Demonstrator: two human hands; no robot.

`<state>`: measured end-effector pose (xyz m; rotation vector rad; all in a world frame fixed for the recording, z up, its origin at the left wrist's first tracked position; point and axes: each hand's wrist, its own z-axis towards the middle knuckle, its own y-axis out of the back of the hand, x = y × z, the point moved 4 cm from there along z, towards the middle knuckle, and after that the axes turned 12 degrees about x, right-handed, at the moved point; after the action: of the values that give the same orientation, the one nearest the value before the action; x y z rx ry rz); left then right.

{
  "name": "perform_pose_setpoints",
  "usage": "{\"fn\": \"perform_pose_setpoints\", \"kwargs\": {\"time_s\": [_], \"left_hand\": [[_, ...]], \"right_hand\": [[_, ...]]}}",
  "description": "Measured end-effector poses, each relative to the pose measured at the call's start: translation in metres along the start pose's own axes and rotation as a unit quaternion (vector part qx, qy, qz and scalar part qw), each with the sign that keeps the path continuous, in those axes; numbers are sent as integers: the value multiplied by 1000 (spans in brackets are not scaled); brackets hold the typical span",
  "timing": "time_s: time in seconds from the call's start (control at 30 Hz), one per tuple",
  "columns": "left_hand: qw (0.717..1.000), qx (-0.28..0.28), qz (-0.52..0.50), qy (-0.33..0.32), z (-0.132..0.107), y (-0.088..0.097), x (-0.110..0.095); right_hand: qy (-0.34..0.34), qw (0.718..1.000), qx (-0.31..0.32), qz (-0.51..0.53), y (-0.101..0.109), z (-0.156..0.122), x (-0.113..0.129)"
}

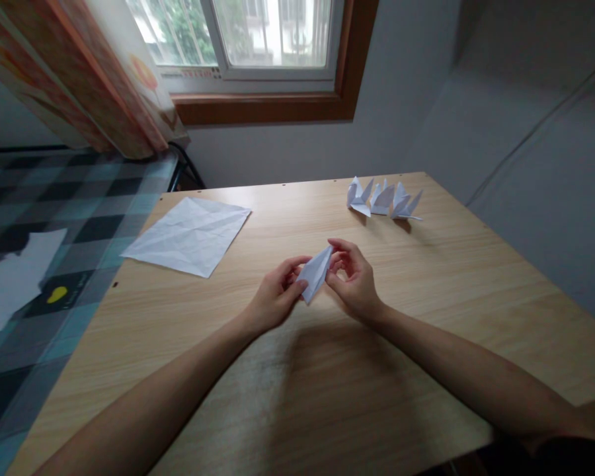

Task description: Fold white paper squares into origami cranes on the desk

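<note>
A small folded white paper piece (315,271), pointed at both ends, is held between both hands just above the wooden table (426,311). My left hand (276,294) pinches its lower left edge with thumb and fingers. My right hand (353,277) grips its upper right side, fingers curled round the tip. Both hands are closed on the paper near the table's middle.
A creased flat white sheet (189,235) lies on the table's left part. Several finished folded paper figures (383,198) stand in a row at the far right. A checked bedspread (54,218) adjoins the left edge; a window and curtain are behind.
</note>
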<state>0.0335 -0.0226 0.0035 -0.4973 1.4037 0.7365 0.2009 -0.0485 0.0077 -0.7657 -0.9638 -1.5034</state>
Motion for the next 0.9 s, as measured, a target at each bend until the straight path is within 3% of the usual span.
{"fn": "perform_pose_setpoints", "kwargs": {"time_s": [0.4,0.63,0.9], "left_hand": [[999,-8,31,-5,0,1,-1],[1000,-9,21,-14,1,1,-3],[999,-22,30,-13,0,1,-1]], "right_hand": [[12,999,-43,-20,2,-1,1],[9,999,-27,-17,2,-1,-1],[-29,998,-32,50,3,-2,-6]]}}
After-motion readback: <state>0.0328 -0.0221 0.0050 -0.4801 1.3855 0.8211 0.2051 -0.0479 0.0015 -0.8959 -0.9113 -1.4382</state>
